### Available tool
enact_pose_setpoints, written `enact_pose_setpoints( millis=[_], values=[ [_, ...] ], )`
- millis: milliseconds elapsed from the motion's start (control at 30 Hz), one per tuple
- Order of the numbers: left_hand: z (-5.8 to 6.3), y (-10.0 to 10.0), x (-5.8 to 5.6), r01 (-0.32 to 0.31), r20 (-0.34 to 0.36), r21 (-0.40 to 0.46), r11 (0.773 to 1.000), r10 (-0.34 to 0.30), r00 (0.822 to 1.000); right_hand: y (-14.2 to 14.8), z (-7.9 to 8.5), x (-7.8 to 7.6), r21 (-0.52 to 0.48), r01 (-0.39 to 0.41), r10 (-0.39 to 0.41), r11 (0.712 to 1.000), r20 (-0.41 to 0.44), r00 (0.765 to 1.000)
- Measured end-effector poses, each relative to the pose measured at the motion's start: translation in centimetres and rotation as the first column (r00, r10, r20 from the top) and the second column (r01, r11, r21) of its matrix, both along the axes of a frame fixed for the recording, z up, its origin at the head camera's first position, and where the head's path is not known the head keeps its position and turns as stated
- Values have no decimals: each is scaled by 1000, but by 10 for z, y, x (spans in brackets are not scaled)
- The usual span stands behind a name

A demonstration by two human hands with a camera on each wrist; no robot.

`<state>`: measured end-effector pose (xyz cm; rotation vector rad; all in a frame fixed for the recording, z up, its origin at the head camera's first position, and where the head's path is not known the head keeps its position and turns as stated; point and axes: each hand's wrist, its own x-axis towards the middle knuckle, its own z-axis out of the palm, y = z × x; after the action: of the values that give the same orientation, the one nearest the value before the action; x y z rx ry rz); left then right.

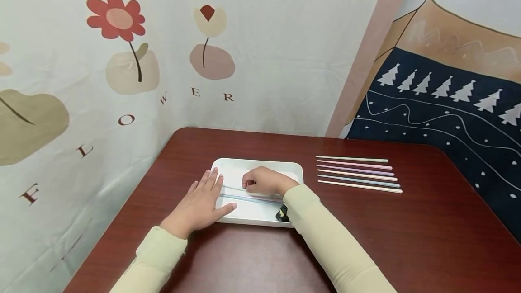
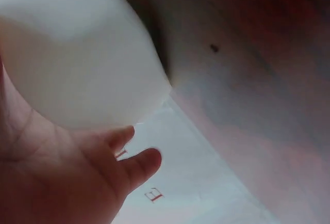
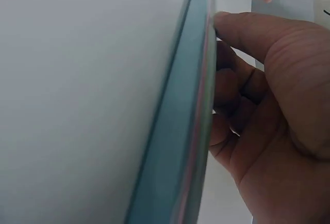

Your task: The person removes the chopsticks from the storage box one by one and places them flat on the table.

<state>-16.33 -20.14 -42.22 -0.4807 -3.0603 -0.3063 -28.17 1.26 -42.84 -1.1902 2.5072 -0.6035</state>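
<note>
A white tray [image 1: 248, 214] sits on the table. My left hand [image 1: 199, 205] rests on its left side with straight fingers; in the left wrist view, the hand [image 2: 67, 177] lies against the tray [image 2: 93, 79]. Over the middle of the tray, my right hand [image 1: 265, 181] has its fingers curled. Seen from the right wrist, thumb and fingers [image 3: 234, 28] pinch a light green chopstick [image 3: 207, 100]. Beside it in the tray run a blue chopstick [image 3: 175, 115] and a thin strip of a pink chopstick [image 3: 197, 105]. The palm hides part of the tray's right half.
Right of the tray, several pastel chopsticks lie side by side, among them a pink one [image 1: 354, 164] and a cream one [image 1: 360, 186]. The brown table [image 1: 427, 220] meets a flower-printed cloth [image 1: 281, 58] behind. A black device [image 1: 282, 213] sits at my right wrist.
</note>
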Motion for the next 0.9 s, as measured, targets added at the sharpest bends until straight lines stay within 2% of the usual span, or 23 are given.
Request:
enact_pose_setpoints(
  millis=[133,300,600,900],
  values=[
    [0,-8,1,-17,-35,-40,999,16,999,0,-3,-2,-19,6,-6,1000,-24,1000],
    [-1,-15,5,-15,-43,-80,997,11,999,1,-5,-3,-35,6,-8,999,-50,999],
    [-1,-15,8,-35,-1,-47,998,35,999,2,-3,-5,-32,2,-3,999,-52,999],
    [-2,-15,9,-48,21,-22,999,49,999,0,-4,-5,-32,56,-60,998,-114,992]
  ],
)
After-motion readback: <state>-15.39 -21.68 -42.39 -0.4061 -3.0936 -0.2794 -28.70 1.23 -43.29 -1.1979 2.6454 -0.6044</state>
